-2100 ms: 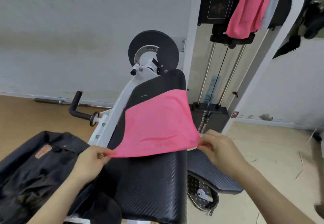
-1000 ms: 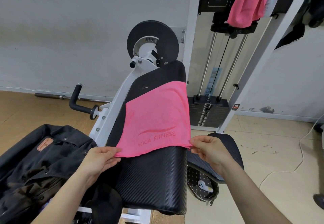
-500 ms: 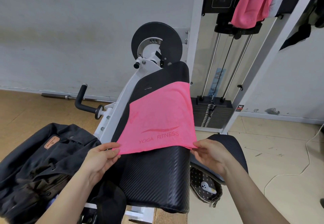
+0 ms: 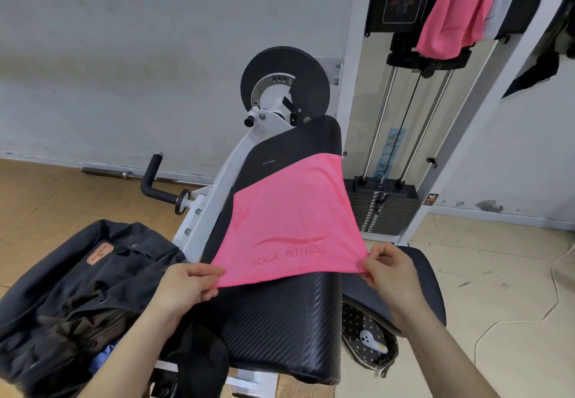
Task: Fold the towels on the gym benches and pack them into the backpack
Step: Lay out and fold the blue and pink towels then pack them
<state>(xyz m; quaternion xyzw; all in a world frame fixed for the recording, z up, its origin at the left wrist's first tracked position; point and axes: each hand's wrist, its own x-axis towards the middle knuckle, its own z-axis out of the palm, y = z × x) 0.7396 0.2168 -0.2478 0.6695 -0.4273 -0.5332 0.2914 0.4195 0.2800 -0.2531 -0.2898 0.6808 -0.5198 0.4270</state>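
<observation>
A pink towel (image 4: pixel 289 210) printed YOGA FITNESS lies on the sloping black arm pad (image 4: pixel 280 319) of a bicep machine. My left hand (image 4: pixel 186 285) pinches its near left corner and my right hand (image 4: pixel 389 268) pinches its near right corner, both lifting the near edge off the pad. The far edge rests on the pad. A black backpack (image 4: pixel 77 288) sits open at the lower left, beside the pad. Another pink towel (image 4: pixel 451 8) hangs over the top of the machine at the upper right, with a white cloth behind it.
The machine's white frame, round black disc (image 4: pixel 284 81) and weight stack (image 4: pixel 382 207) stand behind the pad. A black seat (image 4: pixel 420 282) lies under my right hand, with a dotted pouch (image 4: pixel 367 341) below it. A handle bar (image 4: pixel 152 182) sticks out left. A white cable trails on the floor at the right.
The towel's near edge has been drawn towards me and held taut, the printed side showing since about a second ago. Both hands keep their corners; the view has shifted slightly.
</observation>
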